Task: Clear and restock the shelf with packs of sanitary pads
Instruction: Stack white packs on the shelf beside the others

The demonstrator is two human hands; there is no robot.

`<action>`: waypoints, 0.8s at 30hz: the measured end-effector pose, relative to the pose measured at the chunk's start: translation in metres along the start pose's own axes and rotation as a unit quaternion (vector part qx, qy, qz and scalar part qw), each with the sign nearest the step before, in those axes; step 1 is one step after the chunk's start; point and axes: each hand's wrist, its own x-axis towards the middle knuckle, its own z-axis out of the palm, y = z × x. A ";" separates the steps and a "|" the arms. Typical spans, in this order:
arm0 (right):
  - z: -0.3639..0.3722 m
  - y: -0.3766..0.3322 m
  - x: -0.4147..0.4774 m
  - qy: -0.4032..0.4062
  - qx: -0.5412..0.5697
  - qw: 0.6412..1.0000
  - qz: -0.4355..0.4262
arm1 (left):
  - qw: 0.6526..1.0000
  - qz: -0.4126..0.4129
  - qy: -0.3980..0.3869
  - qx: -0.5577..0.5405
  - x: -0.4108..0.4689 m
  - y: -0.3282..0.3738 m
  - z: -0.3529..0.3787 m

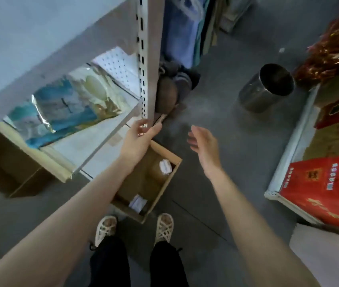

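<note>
Packs [65,108] lie flat on the left shelf [86,146], to the far left of both hands. Glossy film wrap, blue-teal print, foil-bright crinkled end seams. Judgement: light, soft, squashy, slick film. Take one across the flat body with a wide pinch, not by the seam. Left hand [141,137] hovers by the shelf's right edge, fingers loosely curved, holding nothing. Right hand [203,148] is in mid-air over the floor, fingers relaxed, empty. Open cardboard box [141,183] sits below the left wrist: stiff, matte brown. Contents blurred, probably paper scraps.
</note>
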 end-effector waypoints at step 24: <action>0.110 0.421 0.135 -0.160 -0.204 0.954 0.149 | 0.933 -0.344 0.088 0.052 0.087 -0.487 0.025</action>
